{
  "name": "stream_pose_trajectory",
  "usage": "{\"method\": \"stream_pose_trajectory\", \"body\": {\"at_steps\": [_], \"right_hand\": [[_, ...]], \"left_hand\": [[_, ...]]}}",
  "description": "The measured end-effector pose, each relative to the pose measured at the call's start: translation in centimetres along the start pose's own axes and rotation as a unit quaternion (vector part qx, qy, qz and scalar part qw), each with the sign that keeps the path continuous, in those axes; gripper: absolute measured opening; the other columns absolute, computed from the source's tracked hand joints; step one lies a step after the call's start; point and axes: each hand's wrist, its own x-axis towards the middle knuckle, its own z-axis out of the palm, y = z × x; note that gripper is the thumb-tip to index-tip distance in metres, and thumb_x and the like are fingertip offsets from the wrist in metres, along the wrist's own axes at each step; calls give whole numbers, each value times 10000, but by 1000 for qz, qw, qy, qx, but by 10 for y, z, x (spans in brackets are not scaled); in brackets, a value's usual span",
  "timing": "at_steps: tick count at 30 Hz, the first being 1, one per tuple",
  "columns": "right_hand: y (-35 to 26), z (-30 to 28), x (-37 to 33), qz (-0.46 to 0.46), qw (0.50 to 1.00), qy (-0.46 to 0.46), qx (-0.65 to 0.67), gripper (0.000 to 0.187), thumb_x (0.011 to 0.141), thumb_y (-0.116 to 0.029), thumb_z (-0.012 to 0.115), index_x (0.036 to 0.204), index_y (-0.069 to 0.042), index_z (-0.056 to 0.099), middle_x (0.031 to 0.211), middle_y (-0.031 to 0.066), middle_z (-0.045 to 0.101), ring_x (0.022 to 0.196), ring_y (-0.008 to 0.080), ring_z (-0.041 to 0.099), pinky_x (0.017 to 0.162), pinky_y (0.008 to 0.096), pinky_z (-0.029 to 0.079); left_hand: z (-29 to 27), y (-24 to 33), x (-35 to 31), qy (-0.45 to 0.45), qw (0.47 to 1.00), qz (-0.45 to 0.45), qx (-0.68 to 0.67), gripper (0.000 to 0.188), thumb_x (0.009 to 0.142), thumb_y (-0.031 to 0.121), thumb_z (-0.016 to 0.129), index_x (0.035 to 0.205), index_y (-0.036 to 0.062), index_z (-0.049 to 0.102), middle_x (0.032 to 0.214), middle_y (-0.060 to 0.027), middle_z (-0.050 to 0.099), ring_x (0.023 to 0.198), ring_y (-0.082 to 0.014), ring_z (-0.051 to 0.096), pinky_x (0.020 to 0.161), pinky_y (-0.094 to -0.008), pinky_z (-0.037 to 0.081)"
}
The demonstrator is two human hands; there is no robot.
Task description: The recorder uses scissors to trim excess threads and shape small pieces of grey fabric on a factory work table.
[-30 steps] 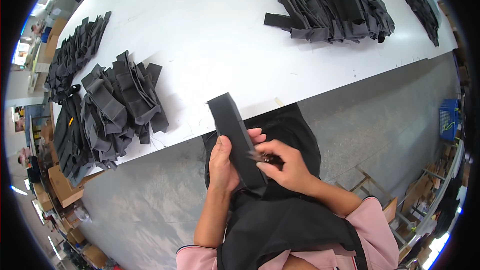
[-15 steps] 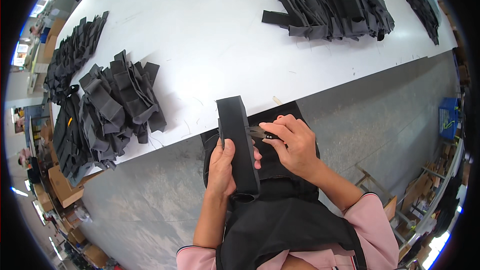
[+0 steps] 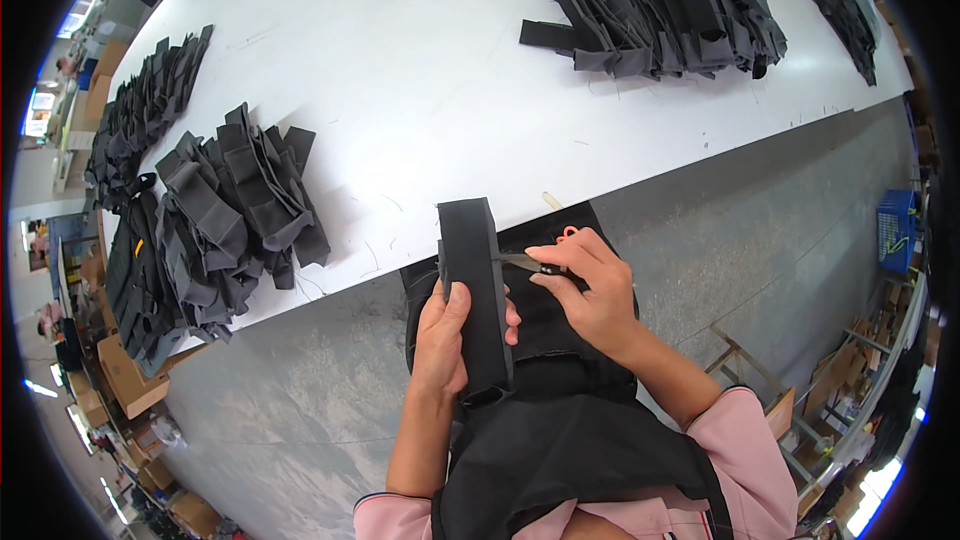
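Observation:
My left hand (image 3: 446, 332) is closed round a black fabric strip (image 3: 470, 280), a folded, sewn band held upright over my lap. The thumb lies on its left side and fingertips show past its right edge. In my right hand (image 3: 594, 290) is a pair of thread snips (image 3: 530, 263), pinched between thumb and fingers. Their metal blades point left and reach the strip's right edge. A bit of red-orange shows above the fingers. Whether the blades are closed on a thread is too small to tell.
The white table (image 3: 400, 100) has its near edge just ahead of my hands. Heaps of black fabric strips lie at left (image 3: 245, 200) and far right (image 3: 665, 15), with another pile (image 3: 150, 110) farther left. A blue basket (image 3: 897, 230) stands on the right, near shelving.
The strip has tipped slightly, its lower end shifting left and up. The snips stay at its right edge, and more red-orange shows above my right hand.

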Motion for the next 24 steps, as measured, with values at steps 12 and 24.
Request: {"method": "stream_pose_trajectory", "body": {"at_steps": [12, 24], "right_hand": [[2, 1, -3, -15, 999, -13, -34, 271, 700, 31, 698, 959, -39, 659, 766, 70, 544, 640, 186, 532, 581, 268, 438], [1, 0, -8, 41, 999, 7, 5, 294, 691, 36, 706, 971, -47, 670, 776, 67, 551, 650, 173, 540, 559, 263, 437]], "left_hand": [[4, 2, -2, -6, 1000, -6, 7, 256, 936, 197, 546, 1055, -11, 457, 800, -175, 606, 660, -242, 605, 593, -335, 516], [1, 2, -2, -12, 999, -31, 43, 299, 858, 130, 637, 1057, 6, 451, 813, -152, 614, 676, -221, 607, 620, -334, 514]]}}
